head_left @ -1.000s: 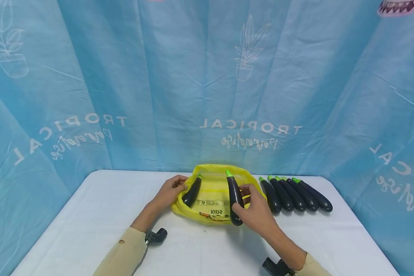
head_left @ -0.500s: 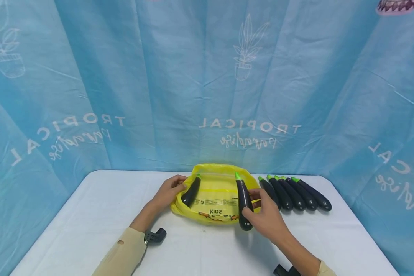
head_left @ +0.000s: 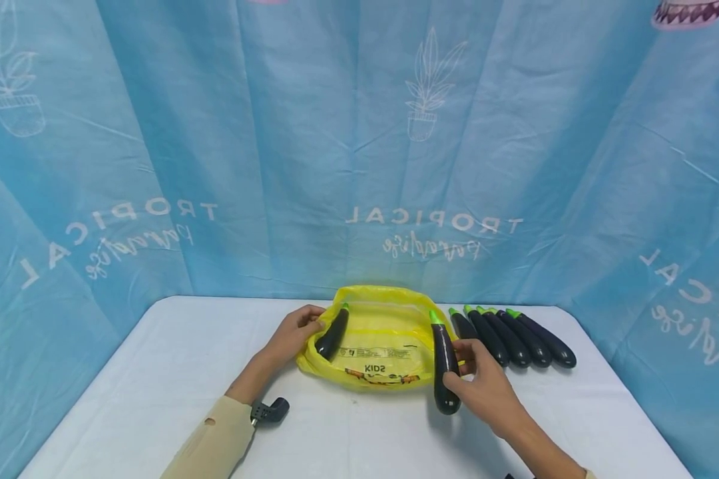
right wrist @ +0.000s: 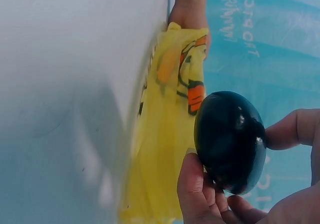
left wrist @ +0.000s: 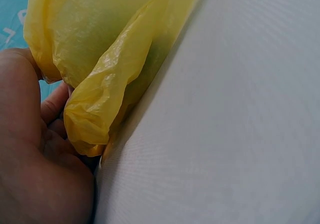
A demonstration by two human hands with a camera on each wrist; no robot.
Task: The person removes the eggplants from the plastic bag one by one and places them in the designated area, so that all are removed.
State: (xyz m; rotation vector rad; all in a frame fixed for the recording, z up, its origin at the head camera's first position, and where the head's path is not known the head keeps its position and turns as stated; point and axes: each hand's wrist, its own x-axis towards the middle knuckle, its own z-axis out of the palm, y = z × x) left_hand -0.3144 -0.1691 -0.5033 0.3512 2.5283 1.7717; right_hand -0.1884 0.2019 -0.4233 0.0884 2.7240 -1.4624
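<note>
My left hand (head_left: pixel 290 338) pinches the left rim of a yellow plastic bag (head_left: pixel 389 293), whose mouth gapes toward me. In the left wrist view, a gathered fold of the bag (left wrist: pixel 102 104) lies against the fingers. One dark eggplant (head_left: pixel 333 334) with a green stem rests inside the bag, at its left. My right hand (head_left: pixel 484 384) grips another eggplant (head_left: pixel 445 362) between thumb and fingers, at the bag's right front edge, stem pointing away from me. The right wrist view shows its glossy rounded end (right wrist: pixel 230 144) between thumb and fingertips.
Several eggplants (head_left: pixel 518 346) lie side by side to the right of the bag, one partly hidden behind my right hand. A white cloth covers the table (head_left: pixel 347 439). A blue printed curtain (head_left: pixel 359 166) hangs behind and along both sides.
My right hand has moved rightward and toward me with the eggplant, from over the bag's mouth to its right front edge. My left hand has stayed on the rim.
</note>
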